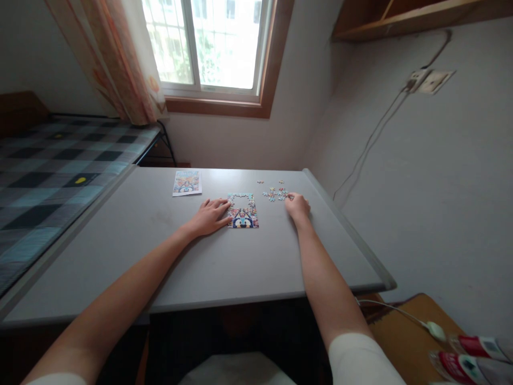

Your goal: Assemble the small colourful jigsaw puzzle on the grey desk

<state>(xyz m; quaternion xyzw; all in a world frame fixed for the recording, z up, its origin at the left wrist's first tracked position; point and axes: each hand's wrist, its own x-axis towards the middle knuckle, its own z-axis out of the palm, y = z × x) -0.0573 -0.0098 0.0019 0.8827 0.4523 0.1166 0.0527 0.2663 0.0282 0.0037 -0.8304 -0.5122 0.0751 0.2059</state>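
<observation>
A partly assembled jigsaw puzzle [242, 218] lies flat on the grey table, with a blue cartoon face along its bottom and an open gap in its upper middle. My left hand [210, 216] rests flat with fingers spread, its fingertips against the puzzle's left edge. To the right, several loose puzzle pieces [273, 194] are scattered. At the right end of this cluster is my right hand [298, 206], fingers curled and pinched at a puzzle piece that they mostly hide.
A printed picture sheet [187, 183] lies on the table [224, 272] at the back left. A bed [80, 144] stands to the left, below a window. At lower right, a wooden stool [401, 326] holds bottles [476, 347] and a white cable.
</observation>
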